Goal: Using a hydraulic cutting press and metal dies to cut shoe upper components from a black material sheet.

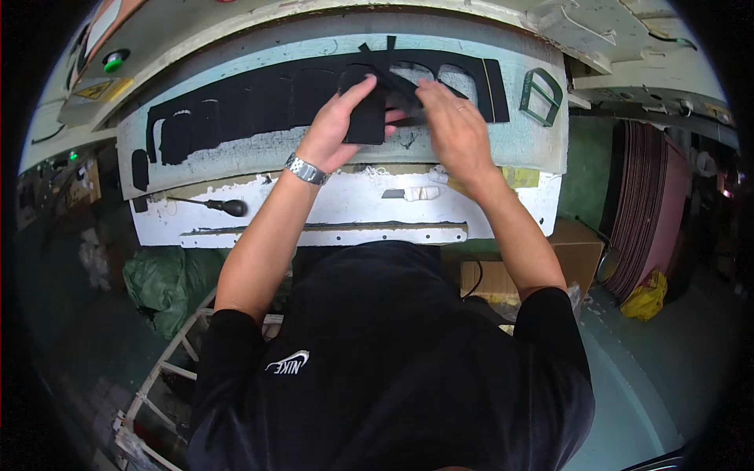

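My left hand (pixel 334 129) is closed on a flat black cut piece (pixel 365 127), thumb on top and fingertips showing past its right edge. It is held above a long black sheet (pixel 271 102) with arched cut-outs, which lies on the pale, worn cutting board (pixel 314 163). Just to the right, my right hand (pixel 457 135) has its fingers curled against thin black scrap strips (pixel 390 52) that stick up between the hands. The strips are partly blurred, and the fingertips' grip is partly hidden.
A green arch-shaped cutting die (pixel 540 96) stands at the board's right end. On the white near ledge (pixel 330 210) lie a black-handled tool with a thin shaft (pixel 228 207) and a blade wrapped in white (pixel 422 193). A machine beam (pixel 259 22) runs along the far side.
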Motion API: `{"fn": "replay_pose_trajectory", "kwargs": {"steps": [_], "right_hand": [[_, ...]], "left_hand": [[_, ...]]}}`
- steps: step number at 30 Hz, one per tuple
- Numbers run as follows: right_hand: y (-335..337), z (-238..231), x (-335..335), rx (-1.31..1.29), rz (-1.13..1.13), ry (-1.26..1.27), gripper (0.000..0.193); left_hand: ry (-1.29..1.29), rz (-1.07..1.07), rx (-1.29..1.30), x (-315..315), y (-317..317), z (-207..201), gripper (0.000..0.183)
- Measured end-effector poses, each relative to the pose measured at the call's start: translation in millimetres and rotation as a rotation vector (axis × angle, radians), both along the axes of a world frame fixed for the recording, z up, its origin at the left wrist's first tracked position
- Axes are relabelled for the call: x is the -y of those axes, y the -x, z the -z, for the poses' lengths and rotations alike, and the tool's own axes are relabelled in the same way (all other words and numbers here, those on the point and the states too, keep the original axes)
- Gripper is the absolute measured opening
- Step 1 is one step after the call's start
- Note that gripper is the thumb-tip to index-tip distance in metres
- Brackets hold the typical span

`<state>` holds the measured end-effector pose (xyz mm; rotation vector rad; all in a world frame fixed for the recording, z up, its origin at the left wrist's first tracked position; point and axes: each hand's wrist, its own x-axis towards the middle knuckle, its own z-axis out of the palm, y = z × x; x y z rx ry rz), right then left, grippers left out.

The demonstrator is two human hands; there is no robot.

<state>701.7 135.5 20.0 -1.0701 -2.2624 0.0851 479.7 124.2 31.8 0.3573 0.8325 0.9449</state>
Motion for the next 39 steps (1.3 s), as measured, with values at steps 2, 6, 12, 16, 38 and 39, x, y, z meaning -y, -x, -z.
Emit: {"fn": "replay_pose_trajectory", "kwargs": {"steps": [2,6,12,16,38,39], "right_hand": [[-3,6,-1,0.15,-0.145,-0.032,0.038],[-20,13,-1,0.186,-0.275,0.101,0.039],[-45,-2,59,0.191,-0.159,0.467,0.027],[-35,22,107,0.326,-0.238,0.482,0.024],[-40,3,8,-0.366,0.15,0.548,0.026],[-43,3,8,-0.349,0.117,0.55,0.025]], "left_hand": [[0.079,-0.006,0.008,-4,-6,5,0.037],[-0.001,-0.128,-0.144,-12,-24,26,0.027],[-0.123,-0.219,-0.513,-9,-18,22,0.042],[-0.165,-0.237,-0.478,-11,-10,17,0.048],[-0.222,-0.16,-0.492,-14,-7,29,0.063],[-0.225,-0.162,-0.493,-14,-7,31,0.063]]}}
